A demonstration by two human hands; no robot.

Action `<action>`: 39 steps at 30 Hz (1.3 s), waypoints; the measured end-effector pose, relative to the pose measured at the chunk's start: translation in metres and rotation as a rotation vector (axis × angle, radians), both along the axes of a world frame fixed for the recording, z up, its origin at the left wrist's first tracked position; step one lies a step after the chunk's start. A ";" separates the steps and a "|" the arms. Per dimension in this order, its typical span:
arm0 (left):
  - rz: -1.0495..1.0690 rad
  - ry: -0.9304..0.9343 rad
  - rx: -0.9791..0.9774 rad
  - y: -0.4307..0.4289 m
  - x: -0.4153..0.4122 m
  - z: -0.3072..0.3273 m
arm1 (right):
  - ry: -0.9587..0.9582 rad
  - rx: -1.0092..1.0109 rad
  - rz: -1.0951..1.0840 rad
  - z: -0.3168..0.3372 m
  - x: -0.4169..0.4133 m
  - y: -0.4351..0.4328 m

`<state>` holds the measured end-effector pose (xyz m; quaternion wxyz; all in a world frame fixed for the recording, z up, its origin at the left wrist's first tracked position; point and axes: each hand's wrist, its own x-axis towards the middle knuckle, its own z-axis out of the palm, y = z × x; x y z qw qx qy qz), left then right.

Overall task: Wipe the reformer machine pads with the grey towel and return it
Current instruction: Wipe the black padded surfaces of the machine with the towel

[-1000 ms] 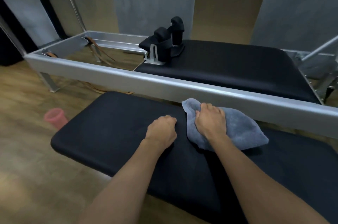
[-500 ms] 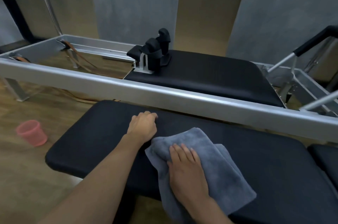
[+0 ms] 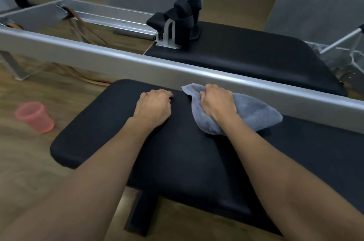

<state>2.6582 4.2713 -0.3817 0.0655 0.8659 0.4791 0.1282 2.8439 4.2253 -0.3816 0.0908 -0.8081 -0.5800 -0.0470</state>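
A grey towel (image 3: 254, 114) lies bunched on the near black pad (image 3: 102, 134), close to the pad's far edge. My right hand (image 3: 217, 104) presses down on the towel's left part, fingers curled into the cloth. My left hand (image 3: 153, 106) rests beside it on the bare pad, fingers curled under, holding nothing. Beyond the silver frame rail (image 3: 98, 53) lies the reformer's black carriage pad (image 3: 256, 57), with two black shoulder rests (image 3: 187, 18) standing at its left end.
A pink plastic cup (image 3: 34, 116) stands on the wooden floor left of the near pad. Brown straps (image 3: 82, 26) hang inside the frame at the left. A metal foot bar (image 3: 342, 40) rises at the far right. Grey and tan wall panels stand behind.
My right hand has pushed the towel from the pad's near side back to its far edge by the rail, bunching it. My left hand stays on the pad.
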 end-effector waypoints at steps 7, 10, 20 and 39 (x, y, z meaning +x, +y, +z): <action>0.027 0.056 -0.069 -0.003 -0.045 0.009 | 0.009 0.071 -0.056 -0.002 -0.034 -0.025; 0.049 0.038 -0.123 -0.011 -0.047 0.014 | 0.035 0.089 -0.011 -0.008 -0.079 -0.059; 0.043 0.041 -0.126 0.013 -0.041 0.025 | -0.010 0.100 0.150 -0.009 -0.170 -0.117; 0.181 -0.195 -0.202 0.052 -0.117 0.021 | 0.004 0.070 0.069 -0.012 -0.131 0.058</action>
